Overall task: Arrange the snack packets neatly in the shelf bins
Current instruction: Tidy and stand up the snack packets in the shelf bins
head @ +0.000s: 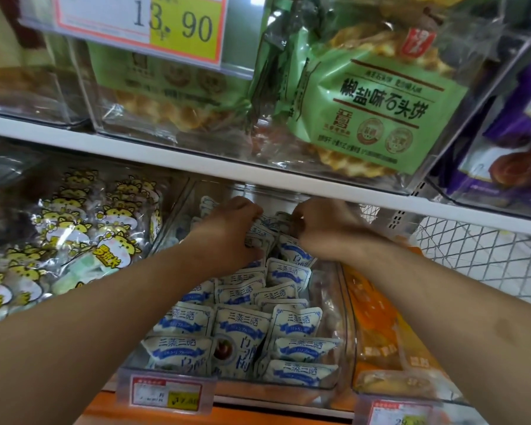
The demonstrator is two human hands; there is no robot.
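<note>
Several white-and-blue snack packets (242, 326) fill a clear plastic bin (345, 348) on the lower shelf. Both my arms reach deep into the back of this bin, under the upper shelf board. My left hand (227, 228) has its fingers curled down onto the rear packets and grips them. My right hand (319, 227) sits just to the right, its fingers curled over packets at the back too. The fingertips of both hands are partly hidden among the packets.
A bin of yellow cat-print packets (74, 237) stands to the left, a bin of orange packets (380, 329) to the right. Above, the white shelf board (196, 161) carries green cracker bags (371, 111). Price tags (166, 394) hang on the front edge. A wire basket (478, 259) is at right.
</note>
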